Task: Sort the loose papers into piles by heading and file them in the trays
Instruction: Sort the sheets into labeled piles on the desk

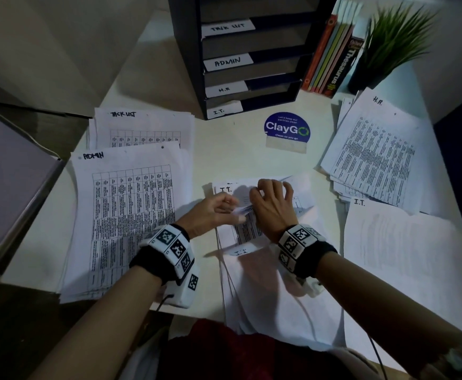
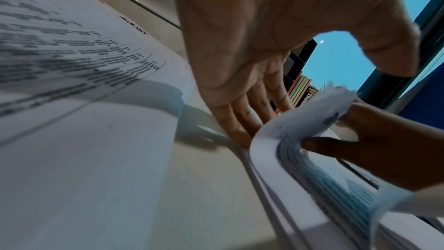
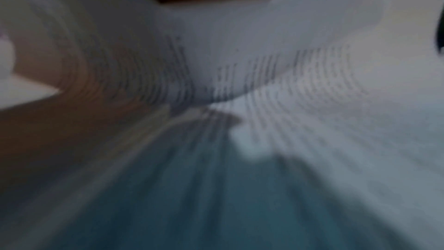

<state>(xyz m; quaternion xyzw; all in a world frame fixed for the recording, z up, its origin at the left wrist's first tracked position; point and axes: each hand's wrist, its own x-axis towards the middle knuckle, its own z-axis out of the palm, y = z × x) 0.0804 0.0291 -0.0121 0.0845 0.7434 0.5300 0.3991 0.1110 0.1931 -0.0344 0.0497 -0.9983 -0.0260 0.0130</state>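
Observation:
In the middle of the desk lies a loose stack of papers (image 1: 265, 283) with I.T. headings showing. My right hand (image 1: 262, 198) pinches its top sheet (image 2: 286, 136) and bends it up into a curl. My left hand (image 1: 224, 211) has straight fingers (image 2: 236, 132) against the stack's left edge, thumb lifted clear. Sorted piles lie around: TASK LIST (image 1: 142, 127) and ADMIN (image 1: 125, 215) on the left, H.R (image 1: 375, 149) and I.T. (image 1: 405, 256) on the right. The dark tray rack (image 1: 188, 58) at the back carries the same four labels. The right wrist view shows only blurred paper (image 3: 240, 54).
Upright books (image 1: 331, 56) and a potted plant (image 1: 394, 42) stand right of the rack. A blue ClayGo sticker (image 1: 286, 131) is on the desk (image 1: 232, 154) between the piles. A grey flat object (image 1: 10, 187) lies beyond the desk's left edge.

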